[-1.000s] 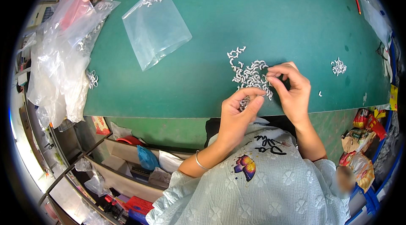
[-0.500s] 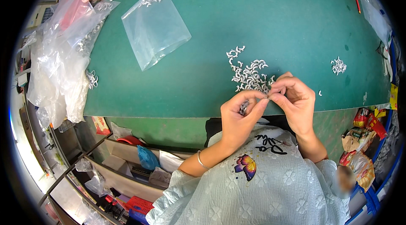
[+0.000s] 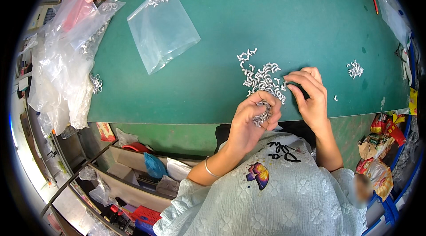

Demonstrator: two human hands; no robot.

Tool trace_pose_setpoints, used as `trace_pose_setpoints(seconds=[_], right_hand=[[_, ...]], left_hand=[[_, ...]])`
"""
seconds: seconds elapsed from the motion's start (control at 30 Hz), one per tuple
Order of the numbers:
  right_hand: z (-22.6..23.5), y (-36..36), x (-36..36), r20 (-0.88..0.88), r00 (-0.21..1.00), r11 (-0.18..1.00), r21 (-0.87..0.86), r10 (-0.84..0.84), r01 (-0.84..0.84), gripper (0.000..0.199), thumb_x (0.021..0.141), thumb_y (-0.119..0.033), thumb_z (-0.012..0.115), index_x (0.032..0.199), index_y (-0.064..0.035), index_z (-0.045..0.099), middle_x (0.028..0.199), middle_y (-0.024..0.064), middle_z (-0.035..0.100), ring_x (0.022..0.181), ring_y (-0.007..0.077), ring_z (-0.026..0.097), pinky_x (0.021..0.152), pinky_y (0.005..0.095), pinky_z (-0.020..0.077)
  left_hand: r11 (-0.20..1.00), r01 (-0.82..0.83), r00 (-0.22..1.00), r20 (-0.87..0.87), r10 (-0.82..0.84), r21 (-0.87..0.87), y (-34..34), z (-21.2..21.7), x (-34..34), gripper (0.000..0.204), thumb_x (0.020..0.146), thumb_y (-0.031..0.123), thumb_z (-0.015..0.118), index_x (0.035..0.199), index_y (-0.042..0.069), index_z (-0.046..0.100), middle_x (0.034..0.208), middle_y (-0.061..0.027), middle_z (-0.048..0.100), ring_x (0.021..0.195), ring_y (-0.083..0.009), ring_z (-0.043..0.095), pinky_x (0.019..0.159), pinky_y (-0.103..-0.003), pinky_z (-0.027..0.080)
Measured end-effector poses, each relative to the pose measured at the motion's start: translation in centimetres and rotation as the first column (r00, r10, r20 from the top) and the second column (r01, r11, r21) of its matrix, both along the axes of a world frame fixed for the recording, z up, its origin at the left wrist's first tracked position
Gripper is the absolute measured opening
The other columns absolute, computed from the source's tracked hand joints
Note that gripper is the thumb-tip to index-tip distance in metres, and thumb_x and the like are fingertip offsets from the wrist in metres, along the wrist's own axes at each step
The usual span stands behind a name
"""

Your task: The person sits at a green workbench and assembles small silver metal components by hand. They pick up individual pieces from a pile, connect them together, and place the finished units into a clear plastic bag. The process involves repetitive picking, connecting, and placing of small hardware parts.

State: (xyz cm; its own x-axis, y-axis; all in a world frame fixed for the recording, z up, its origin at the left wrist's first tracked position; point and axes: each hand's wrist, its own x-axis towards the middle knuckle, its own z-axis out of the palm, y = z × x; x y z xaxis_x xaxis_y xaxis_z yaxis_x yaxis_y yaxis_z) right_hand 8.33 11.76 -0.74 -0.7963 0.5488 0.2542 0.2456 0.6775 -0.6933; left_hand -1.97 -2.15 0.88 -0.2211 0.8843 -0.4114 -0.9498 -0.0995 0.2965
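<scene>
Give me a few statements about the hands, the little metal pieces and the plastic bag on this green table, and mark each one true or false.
1. The left hand is cupped around a bunch of small metal pieces. True.
2. The right hand rests flat on the clear plastic bag. False: its fingertips are at the edge of the loose pile, and the bag lies apart, farther up and to the left.
3. A second, smaller cluster of pieces lies to the right of the right hand. True.
4. The clear plastic bag is completely empty. False: a few pieces sit in its upper corner.
5. The table is red. False: it is green.
</scene>
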Motion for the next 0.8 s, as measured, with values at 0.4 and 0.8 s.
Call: trace_pose_setpoints(seconds=[0.4,0.8], right_hand=[[0.4,-0.3,-0.1,-0.002,0.999,0.999,-0.013,0.04,-0.04,0.024,0.065,0.001,0.07,0.088,-0.0039,0.064,0.084,0.0072,0.062,0.08,0.0253,0.053,0.073,0.0338,0.0406],[0.7,-0.8,-1.8,-0.082,0.996,1.0,0.006,-0.022,0.022,0.024,0.066,0.004,0.068,0.089,-0.0022,0.063,0.083,0.0086,0.061,0.077,0.0249,0.054,0.068,0.0331,0.0432]], left_hand=[[0.983,0.016,0.968,-0.245,-0.061,-0.181,-0.1,-0.4,0.7,0.025,0.096,0.02,0.043,0.1,-0.001,0.057,0.062,0.0051,0.035,0.05,-0.0021,0.026,0.042,-0.017,0.022],[0.977,-0.032,0.962,-0.273,-0.028,-0.211,-0.3,-0.1,0.6,0.029,0.097,0.022,0.041,0.096,-0.002,0.057,0.059,0.0053,0.031,0.047,-0.003,0.024,0.041,-0.018,0.019]])
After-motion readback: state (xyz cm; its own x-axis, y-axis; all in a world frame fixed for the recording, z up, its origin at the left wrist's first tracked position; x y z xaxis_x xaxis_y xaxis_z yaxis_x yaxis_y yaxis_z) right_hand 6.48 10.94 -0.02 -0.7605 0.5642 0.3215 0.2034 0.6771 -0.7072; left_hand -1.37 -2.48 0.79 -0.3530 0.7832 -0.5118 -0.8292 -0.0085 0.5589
